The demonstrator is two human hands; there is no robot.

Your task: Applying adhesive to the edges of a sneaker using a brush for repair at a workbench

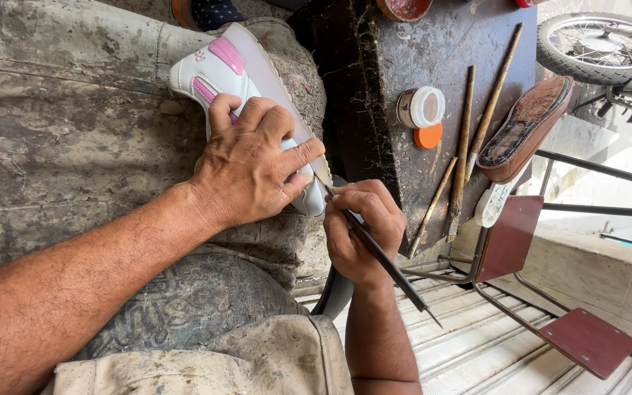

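While the left hand clamps a smooth white-and-pink shoe, the right hand pinches 1 thin dark tool (tip at sole edge).

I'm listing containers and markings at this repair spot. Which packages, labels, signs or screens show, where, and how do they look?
Small round tin: on the dark worktop, lying on its side, white lid, brownish wall.
Orange lid: flat beside the tin, round.
Pink mark on the white shoe: on its side, under the left hand.
No signs or screens.
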